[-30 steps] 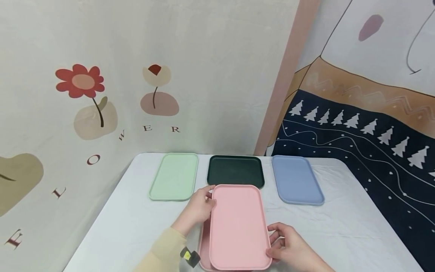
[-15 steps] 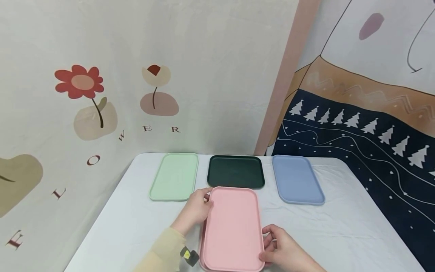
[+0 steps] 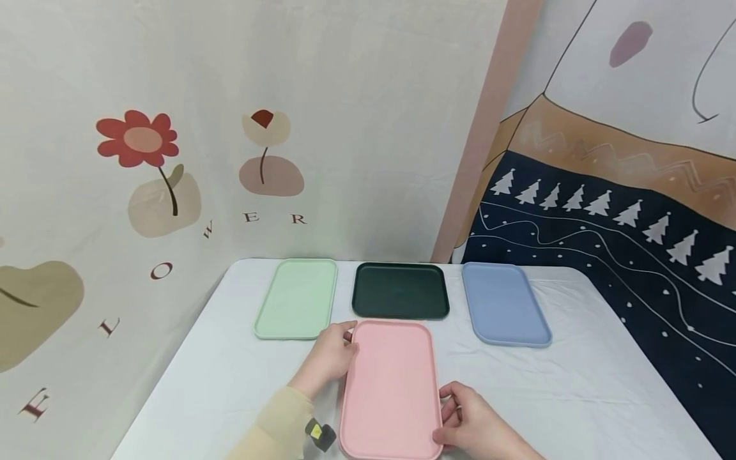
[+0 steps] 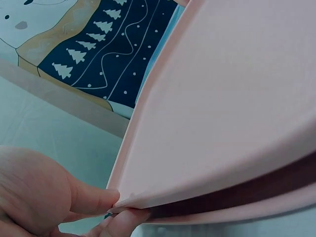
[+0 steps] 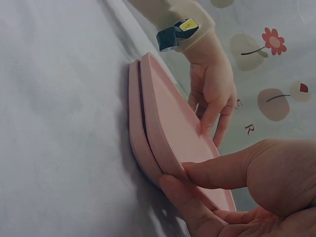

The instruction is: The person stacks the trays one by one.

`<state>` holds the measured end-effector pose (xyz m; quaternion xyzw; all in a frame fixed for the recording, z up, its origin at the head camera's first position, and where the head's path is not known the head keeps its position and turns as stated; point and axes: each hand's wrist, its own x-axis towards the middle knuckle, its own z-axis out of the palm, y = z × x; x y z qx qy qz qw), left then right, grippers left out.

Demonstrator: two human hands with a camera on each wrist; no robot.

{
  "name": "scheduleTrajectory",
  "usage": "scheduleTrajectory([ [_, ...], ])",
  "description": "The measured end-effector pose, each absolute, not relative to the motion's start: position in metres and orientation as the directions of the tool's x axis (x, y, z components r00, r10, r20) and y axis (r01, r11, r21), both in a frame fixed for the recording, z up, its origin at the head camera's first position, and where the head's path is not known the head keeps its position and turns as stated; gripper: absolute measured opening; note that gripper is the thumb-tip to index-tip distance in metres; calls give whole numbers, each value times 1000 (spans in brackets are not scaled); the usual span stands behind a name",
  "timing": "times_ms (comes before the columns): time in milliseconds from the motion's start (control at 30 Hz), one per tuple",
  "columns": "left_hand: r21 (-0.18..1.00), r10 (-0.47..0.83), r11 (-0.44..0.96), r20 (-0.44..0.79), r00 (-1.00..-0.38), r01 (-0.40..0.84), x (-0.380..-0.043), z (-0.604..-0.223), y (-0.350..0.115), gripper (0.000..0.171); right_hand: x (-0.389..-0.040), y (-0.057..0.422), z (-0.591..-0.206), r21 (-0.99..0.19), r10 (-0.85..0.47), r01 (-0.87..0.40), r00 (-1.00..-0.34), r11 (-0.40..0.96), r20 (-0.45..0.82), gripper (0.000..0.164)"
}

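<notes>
A pink rectangular tray (image 3: pixel 392 388) lies lengthwise near the front of the table, held by both hands. Beneath it sits a second pink tray (image 5: pixel 136 106), almost fully covered in the head view. Both wrist views show a narrow dark gap between the two, wider near the left hand. My left hand (image 3: pixel 329 358) pinches the upper tray's far left corner between thumb and fingers. On the opposite long side, my right hand (image 3: pixel 468 415) pinches the rim close to the near corner, its fingertips right beside the lower tray's edge.
Along the back of the white-covered table (image 3: pixel 201 396) lie a light green tray (image 3: pixel 298 299), a dark green tray (image 3: pixel 400 291) and a blue tray (image 3: pixel 506 304). Printed cloth backdrops (image 3: pixel 368 128) rise behind the table and on both sides.
The upper pink tray has shifted left and slightly toward the person, with both hands on it. It now covers the lower pink tray, whose left edge showed before.
</notes>
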<state>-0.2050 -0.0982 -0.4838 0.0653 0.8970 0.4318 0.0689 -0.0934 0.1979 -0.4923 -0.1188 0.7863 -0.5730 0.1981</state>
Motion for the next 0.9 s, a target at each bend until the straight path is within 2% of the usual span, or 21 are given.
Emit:
scheduleTrajectory([
  [667, 736, 118, 676, -81, -990, 20, -206, -484, -94, 45, -96, 194, -491, -916, -397, 1, -901, 401, -175, 51],
  [900, 707, 114, 706, -56, -992, 41, -206, -484, -92, 43, -94, 190, -489, -909, -386, -13, -908, 417, -164, 52],
])
